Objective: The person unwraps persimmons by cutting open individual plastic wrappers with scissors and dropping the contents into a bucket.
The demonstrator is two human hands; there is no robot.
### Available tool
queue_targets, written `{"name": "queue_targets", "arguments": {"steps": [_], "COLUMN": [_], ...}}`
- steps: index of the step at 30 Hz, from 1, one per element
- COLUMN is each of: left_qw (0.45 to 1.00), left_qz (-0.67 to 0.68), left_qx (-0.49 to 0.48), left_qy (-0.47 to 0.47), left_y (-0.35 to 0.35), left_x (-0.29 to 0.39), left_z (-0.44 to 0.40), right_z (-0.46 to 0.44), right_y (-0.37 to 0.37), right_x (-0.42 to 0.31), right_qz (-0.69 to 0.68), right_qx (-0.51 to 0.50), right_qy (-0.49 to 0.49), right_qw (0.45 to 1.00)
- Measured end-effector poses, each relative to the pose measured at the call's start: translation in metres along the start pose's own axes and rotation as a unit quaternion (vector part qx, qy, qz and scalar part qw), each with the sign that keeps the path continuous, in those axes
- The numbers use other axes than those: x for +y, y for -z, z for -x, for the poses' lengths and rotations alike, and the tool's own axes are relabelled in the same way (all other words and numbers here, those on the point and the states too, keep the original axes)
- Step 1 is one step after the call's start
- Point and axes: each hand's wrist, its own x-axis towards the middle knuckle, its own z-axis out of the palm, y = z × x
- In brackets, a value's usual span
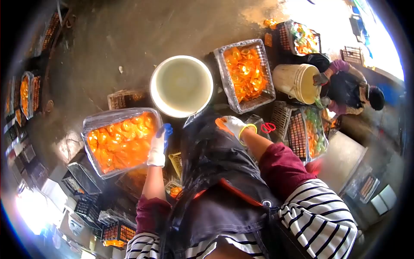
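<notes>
My left hand (pixel 158 146), in a white glove with blue at the fingers, is closed at the right rim of a plastic-lined crate (pixel 97 162) full of shiny orange pieces (pixel 123 139). My right hand (pixel 236 126), in a white glove with a yellow band at the wrist, rests by my dark apron (pixel 215 159). Its fingers look curled; whether the orange there is glove coating or a held piece I cannot tell. Ahead, between the hands, stands a white bucket (pixel 154 88) with cloudy liquid. Right of it is another lined crate (pixel 267 71) of orange pieces.
At the right a co-worker (pixel 347 88) bends over a tipped white bucket (pixel 285 81). More crates with orange and green pieces stand nearby, one at the far right (pixel 296 134). Red-handled scissors (pixel 268 127) lie beside my right wrist. Stacked black crates (pixel 88 209) stand at lower left.
</notes>
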Motion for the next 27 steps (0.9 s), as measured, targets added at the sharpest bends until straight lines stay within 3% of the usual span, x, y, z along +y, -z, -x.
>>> {"name": "queue_targets", "arguments": {"steps": [2,3,5,6,7,8,9,10,14,15,18,21,22,26,27], "left_qw": [0.999,0.994,0.928,0.937,0.963,0.909,0.829,0.809,0.798,0.8,0.753,0.756,0.74,0.723,0.751], "left_qz": [0.029,-0.101,-0.35,-0.31,-0.232,-0.323,-0.402,-0.392,-0.435,-0.447,-0.519,-0.493,-0.488,-0.486,-0.493], "left_qx": [0.013,0.021,0.034,-0.008,-0.039,-0.011,0.021,0.053,0.029,0.012,-0.033,-0.026,-0.009,0.024,0.018], "left_qy": [0.027,-0.022,-0.126,-0.162,-0.132,-0.262,-0.388,-0.435,-0.416,-0.401,-0.403,-0.429,-0.462,-0.49,-0.439], "left_y": [-0.013,-0.026,-0.053,-0.056,-0.068,-0.077,-0.086,-0.093,-0.09,-0.084,-0.08,-0.085,-0.086,-0.089,-0.084], "left_x": [-0.017,-0.004,0.042,0.008,0.007,0.006,0.021,0.023,0.008,-0.014,-0.046,-0.037,-0.04,-0.052,-0.061], "left_z": [-0.02,-0.022,-0.027,-0.055,-0.072,-0.085,-0.091,-0.103,-0.149,-0.164,-0.182,-0.179,-0.181,-0.171,-0.175], "right_z": [-0.033,-0.05,-0.084,-0.102,-0.112,-0.149,-0.146,-0.142,-0.192,-0.18,-0.175,-0.165,-0.156,-0.155,-0.153], "right_y": [0.01,0.009,0.005,0.003,0.008,0.003,0.01,0.016,0.044,0.052,0.062,0.067,0.068,0.059,0.051], "right_x": [0.005,0.009,0.016,0.019,0.017,0.048,0.03,0.008,0.021,-0.014,-0.034,-0.041,-0.049,-0.004,0.018], "right_qz": [0.132,0.058,-0.046,-0.076,0.05,-0.021,0.023,0.067,0.035,0.19,0.361,0.303,0.283,0.217,0.152], "right_qx": [0.018,0.032,0.041,0.036,0.032,0.028,0.025,0.019,-0.103,-0.11,-0.119,-0.11,-0.115,-0.06,-0.026], "right_qy": [0.002,0.009,0.017,0.015,0.029,0.063,0.028,-0.007,-0.038,-0.031,0.016,0.096,0.074,0.157,0.219], "right_qw": [0.991,0.998,0.998,0.996,0.998,0.997,0.999,0.998,0.993,0.975,0.925,0.942,0.949,0.962,0.963]}}
